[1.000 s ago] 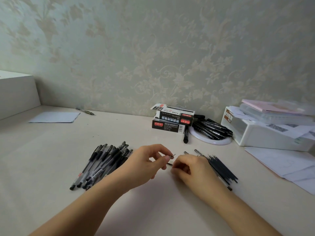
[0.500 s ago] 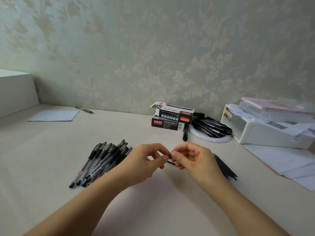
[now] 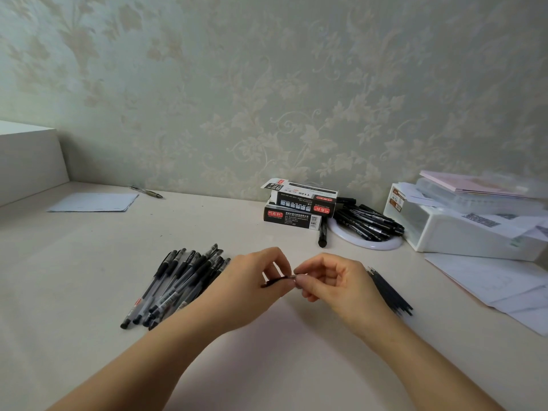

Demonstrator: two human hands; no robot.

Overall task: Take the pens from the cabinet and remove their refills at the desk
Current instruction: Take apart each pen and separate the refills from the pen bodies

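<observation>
Above pale desk [image 3: 89, 277], slim black pen [image 3: 275, 281] pinched at each end between left hand [image 3: 252, 286] and right hand [image 3: 332, 284]. Best steadied left, pulled straight apart, no bending.

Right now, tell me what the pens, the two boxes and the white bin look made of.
Pens: likely plastic; clear, see-through barrels with black caps and grips.
Boxes: probably printed cardboard; black with red labels, one end flap folded open.
Bin: seems moulded plastic; smooth, white, faintly glossy, with rounded edges.
</observation>
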